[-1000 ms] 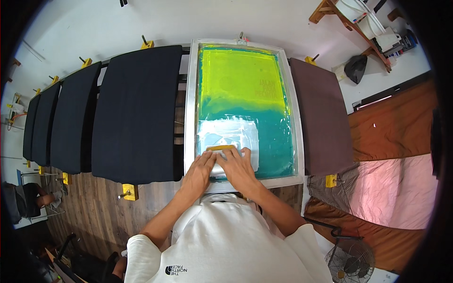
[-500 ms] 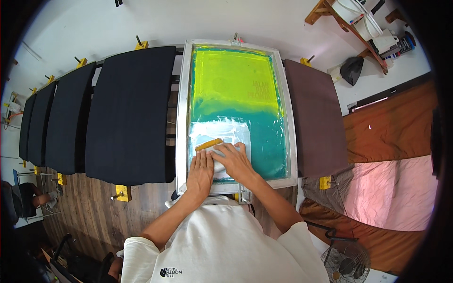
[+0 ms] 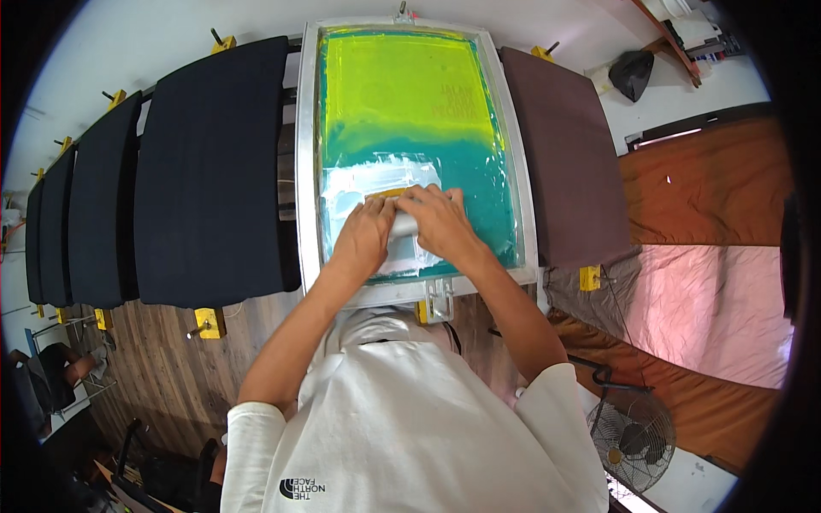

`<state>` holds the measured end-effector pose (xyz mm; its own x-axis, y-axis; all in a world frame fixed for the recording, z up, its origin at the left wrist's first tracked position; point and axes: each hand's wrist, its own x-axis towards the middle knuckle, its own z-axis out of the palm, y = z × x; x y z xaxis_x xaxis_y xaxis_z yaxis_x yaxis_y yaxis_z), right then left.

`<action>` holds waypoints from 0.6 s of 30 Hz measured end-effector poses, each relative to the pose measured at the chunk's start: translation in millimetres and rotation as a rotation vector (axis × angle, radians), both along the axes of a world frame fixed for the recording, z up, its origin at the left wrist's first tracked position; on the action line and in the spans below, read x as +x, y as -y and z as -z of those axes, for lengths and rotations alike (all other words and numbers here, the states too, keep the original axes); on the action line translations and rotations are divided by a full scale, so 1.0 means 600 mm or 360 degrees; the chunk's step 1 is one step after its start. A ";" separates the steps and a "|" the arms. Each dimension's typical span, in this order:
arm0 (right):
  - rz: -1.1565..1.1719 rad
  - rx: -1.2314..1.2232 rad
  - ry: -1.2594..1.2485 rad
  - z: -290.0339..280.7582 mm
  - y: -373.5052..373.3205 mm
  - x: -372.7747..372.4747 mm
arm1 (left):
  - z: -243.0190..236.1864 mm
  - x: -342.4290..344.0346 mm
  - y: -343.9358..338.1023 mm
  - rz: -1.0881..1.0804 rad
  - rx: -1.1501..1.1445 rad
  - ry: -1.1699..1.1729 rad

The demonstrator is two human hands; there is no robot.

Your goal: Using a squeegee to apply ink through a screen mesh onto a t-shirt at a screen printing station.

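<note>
Head view shows me both bare hands, left (image 3: 366, 232) and right (image 3: 438, 227), gripping a yellow-edged squeegee (image 3: 387, 195) side by side, toward the near-left corner of the silver frame (image 3: 307, 171). Uneven pressure between them could, I judge, tilt the tool and streak the white paste (image 3: 345, 179); the fingers (image 3: 425, 197), so near it, might get smeared. I can't make out the thumbs or most of the handle (image 3: 404, 225), and whatever lies beneath the mesh (image 3: 475, 201) is hidden.
</note>
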<state>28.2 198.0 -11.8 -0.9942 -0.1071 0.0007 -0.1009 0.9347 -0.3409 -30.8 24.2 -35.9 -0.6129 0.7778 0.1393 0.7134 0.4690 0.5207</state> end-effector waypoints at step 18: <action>0.0218 -0.0267 0.0596 -0.063 0.070 0.100 | -0.106 0.032 0.055 0.0381 -0.0604 0.0656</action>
<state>88.1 155.9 25.9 -0.9343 -0.0035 -0.3564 0.1794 0.8595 -0.4786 -11.8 -9.0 27.6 -0.3596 0.8495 -0.3860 0.5971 0.5274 0.6044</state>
